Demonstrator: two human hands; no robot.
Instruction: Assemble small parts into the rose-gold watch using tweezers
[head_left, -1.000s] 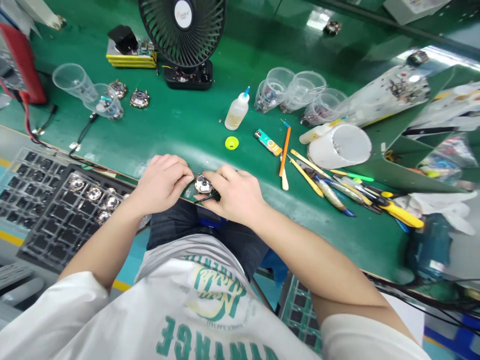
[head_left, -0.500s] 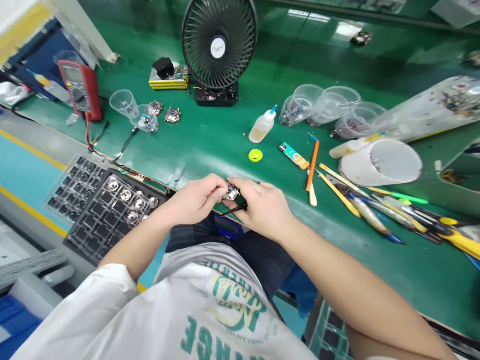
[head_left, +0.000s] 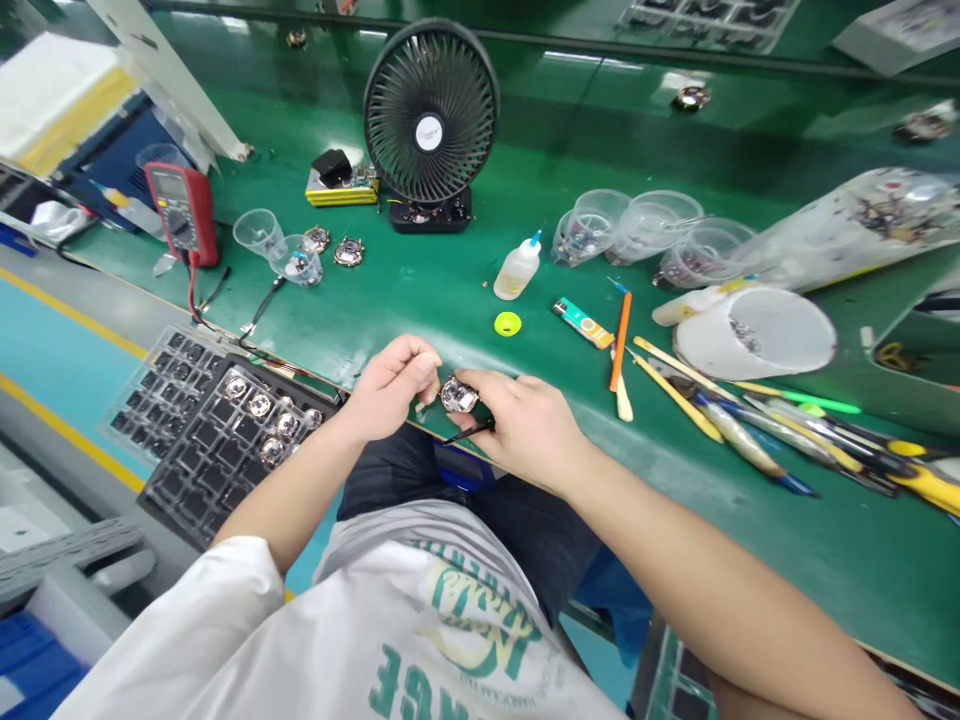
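A small round metal watch case [head_left: 457, 396] sits between my two hands at the near edge of the green bench [head_left: 420, 290]. My right hand [head_left: 529, 425] grips the case with its fingertips and also carries a thin black tool [head_left: 466, 431] under the fingers. My left hand [head_left: 391, 386] is curled just left of the case, its fingertips pinched close to the case; what they pinch, if anything, is too small to make out.
A black tray [head_left: 225, 440] with several shiny watch cases lies at my left. A black fan [head_left: 431, 115], a red multimeter [head_left: 182, 211], a glue bottle [head_left: 517, 270], clear cups [head_left: 637, 235], a white cup [head_left: 757, 335] and several hand tools [head_left: 720, 405] stand on the bench.
My left hand has drawn slightly away to the left of the watch case, which now rests in my right hand. The camera view has tilted up and left.
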